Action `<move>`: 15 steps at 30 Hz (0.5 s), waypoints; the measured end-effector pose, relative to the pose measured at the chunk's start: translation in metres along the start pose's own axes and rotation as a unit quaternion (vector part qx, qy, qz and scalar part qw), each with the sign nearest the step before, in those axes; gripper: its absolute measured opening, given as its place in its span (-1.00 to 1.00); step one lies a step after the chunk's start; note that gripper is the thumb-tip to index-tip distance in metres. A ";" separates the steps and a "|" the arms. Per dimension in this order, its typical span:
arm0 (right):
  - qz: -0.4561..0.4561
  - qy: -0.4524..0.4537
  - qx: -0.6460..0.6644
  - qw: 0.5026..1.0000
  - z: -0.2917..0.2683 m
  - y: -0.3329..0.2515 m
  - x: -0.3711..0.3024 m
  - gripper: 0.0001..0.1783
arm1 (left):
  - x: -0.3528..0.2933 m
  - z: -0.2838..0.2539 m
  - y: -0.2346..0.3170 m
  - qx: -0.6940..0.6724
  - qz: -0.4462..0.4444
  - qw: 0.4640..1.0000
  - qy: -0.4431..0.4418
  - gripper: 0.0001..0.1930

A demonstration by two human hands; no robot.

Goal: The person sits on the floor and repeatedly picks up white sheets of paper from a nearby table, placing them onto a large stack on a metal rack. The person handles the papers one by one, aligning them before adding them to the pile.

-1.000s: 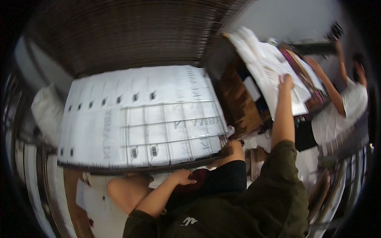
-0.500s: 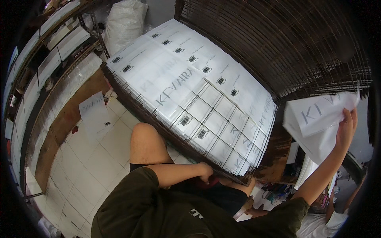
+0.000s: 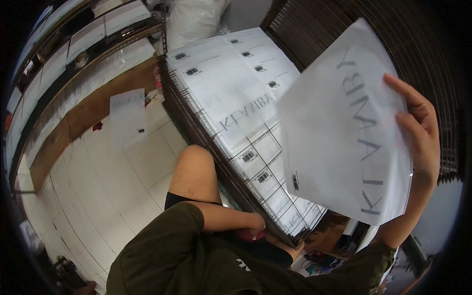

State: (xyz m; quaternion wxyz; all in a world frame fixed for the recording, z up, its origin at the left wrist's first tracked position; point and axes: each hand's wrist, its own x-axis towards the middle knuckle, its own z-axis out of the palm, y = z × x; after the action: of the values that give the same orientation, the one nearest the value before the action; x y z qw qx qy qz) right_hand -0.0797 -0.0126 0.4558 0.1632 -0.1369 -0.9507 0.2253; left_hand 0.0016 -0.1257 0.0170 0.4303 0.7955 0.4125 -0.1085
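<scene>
Right hand [image 3: 422, 129] pinching white sheet [image 3: 339, 132], now flatter, overlapping rack [image 3: 233, 176]; left hand [image 3: 254, 224] by red item [image 3: 250, 236], hold unclear.

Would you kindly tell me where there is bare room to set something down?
Bare floor tiles show between the low wooden board and the left knee, nearer than the loose bag. The rack is crowded with white bags, partly hidden by a raised bag the right hand holds.

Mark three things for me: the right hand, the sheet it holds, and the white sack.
Right hand [image 3: 422, 120]: head view, middle of the hand.
Held sheet [image 3: 334, 128]: head view, middle of its face.
White sack [image 3: 194, 23]: head view, its side; the top runs out of the picture.
</scene>
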 end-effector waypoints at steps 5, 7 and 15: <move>-0.001 0.083 0.056 0.995 -0.001 0.054 0.030 -0.16 | 0.009 0.001 -0.003 -0.010 -0.013 1.000 0.003 -0.37; -0.008 0.124 0.087 0.988 0.002 0.118 0.042 -0.17 | 0.025 0.012 -0.007 -0.025 -0.004 1.000 0.019 -0.39; 0.242 0.226 0.426 0.842 0.230 0.231 -0.032 -0.23 | 0.028 0.013 -0.007 -0.004 0.044 0.996 0.083 -0.53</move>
State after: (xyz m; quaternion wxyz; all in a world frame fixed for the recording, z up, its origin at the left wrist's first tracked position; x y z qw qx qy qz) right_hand -0.0934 0.0872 0.1441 0.3560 -0.3265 -0.6342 0.6036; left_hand 0.0163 -0.1184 -0.0098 0.4021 0.8176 0.4117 -0.0210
